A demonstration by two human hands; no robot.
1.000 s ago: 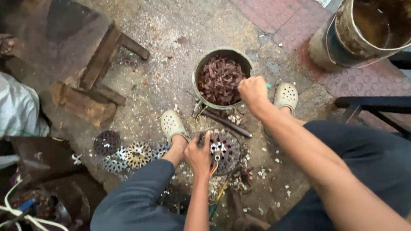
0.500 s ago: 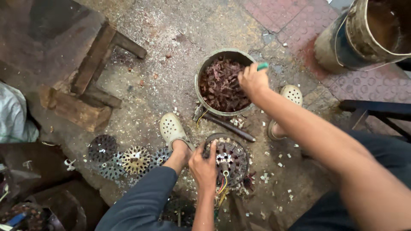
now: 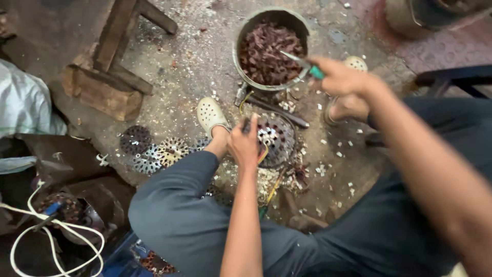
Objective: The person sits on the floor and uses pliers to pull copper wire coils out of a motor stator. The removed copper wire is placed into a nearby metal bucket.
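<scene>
My left hand [image 3: 245, 143] grips the near-left rim of a round perforated metal disc [image 3: 278, 138] that lies on the ground between my feet. My right hand [image 3: 342, 77] is raised over the right rim of a metal pot [image 3: 243, 32] and holds a tool with a green handle [image 3: 306, 66], its metal tip pointing over the pot. The pot is full of reddish-brown metal scraps [image 3: 266, 51]. My legs in dark trousers fill the lower part of the view.
More perforated discs [image 3: 154, 151] lie on the ground at left. A wooden stool frame [image 3: 110, 66] lies at upper left. A metal rod [image 3: 279, 112] rests below the pot. A drum [image 3: 425, 15] and dark chair frame [image 3: 456, 77] stand at right; white cable [image 3: 31, 233] at lower left.
My right hand has come away from the pot's rim toward me, now with the green-handled tool in it. The view has shifted closer and to the right. The left hand stays on the disc.
</scene>
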